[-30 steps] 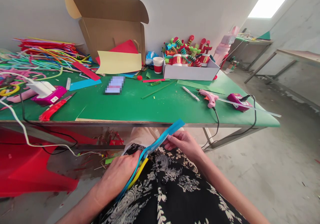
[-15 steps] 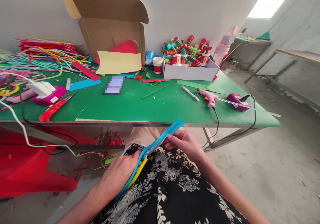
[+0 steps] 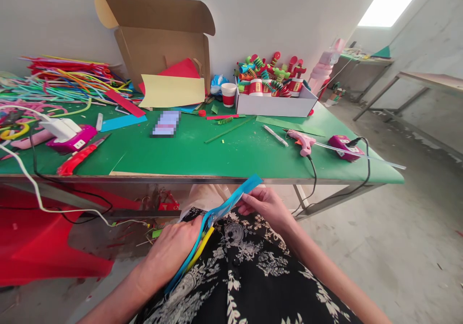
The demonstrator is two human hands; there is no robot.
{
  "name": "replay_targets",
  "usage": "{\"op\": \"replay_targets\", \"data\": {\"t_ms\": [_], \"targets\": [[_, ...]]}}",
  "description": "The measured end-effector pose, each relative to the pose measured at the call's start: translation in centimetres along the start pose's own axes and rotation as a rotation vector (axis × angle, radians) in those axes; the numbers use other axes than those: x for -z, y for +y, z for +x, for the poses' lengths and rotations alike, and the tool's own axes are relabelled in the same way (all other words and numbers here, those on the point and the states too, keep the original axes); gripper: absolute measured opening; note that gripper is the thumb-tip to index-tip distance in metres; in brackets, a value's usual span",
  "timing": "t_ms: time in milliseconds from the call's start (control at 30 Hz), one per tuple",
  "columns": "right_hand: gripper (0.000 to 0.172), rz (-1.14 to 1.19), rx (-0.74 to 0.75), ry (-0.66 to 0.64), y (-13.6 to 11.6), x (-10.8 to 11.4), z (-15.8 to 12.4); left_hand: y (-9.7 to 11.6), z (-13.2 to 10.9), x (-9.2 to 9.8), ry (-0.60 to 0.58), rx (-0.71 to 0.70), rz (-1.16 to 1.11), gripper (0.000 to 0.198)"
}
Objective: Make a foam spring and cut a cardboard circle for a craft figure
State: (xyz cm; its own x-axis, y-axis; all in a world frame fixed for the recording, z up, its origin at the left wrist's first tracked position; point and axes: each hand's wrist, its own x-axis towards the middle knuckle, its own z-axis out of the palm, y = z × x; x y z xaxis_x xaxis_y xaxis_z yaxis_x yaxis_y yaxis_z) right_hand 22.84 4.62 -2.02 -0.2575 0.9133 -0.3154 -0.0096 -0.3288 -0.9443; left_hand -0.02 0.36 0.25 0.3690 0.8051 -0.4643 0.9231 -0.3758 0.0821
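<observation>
Over my lap, my right hand (image 3: 265,203) pinches the edge of a long blue paper strip (image 3: 238,192) between thumb and fingers. My left hand (image 3: 177,247) is closed lower along the strip, around what looks like scissors (image 3: 203,247) with a yellow handle. Shiny metal, apparently their blades, lies along the strip between my hands. Blue lengths run down past my left hand on both sides of the yellow part. My left fingers are mostly hidden behind the back of the hand.
On the green table (image 3: 188,157) lie a pink glue gun (image 3: 303,141), a red-handled cutter (image 3: 79,160), a phone (image 3: 166,124) and a white pen (image 3: 275,135). Behind stand paper cups (image 3: 228,95) and a white box (image 3: 277,106) of crafts. A red stool (image 3: 43,242) is at left.
The free upper end of the blue strip has shifted slightly down and left and turned flatter. Both hands have stayed almost in place, still closed.
</observation>
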Motion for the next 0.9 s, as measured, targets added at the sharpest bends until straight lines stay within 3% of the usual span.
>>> {"op": "replay_targets", "data": {"t_ms": [900], "targets": [[0.044,0.015,-0.021,-0.031,0.18,-0.07,-0.17,-0.04,0.34,-0.64,-0.017,-0.008,-0.042,0.036]]}}
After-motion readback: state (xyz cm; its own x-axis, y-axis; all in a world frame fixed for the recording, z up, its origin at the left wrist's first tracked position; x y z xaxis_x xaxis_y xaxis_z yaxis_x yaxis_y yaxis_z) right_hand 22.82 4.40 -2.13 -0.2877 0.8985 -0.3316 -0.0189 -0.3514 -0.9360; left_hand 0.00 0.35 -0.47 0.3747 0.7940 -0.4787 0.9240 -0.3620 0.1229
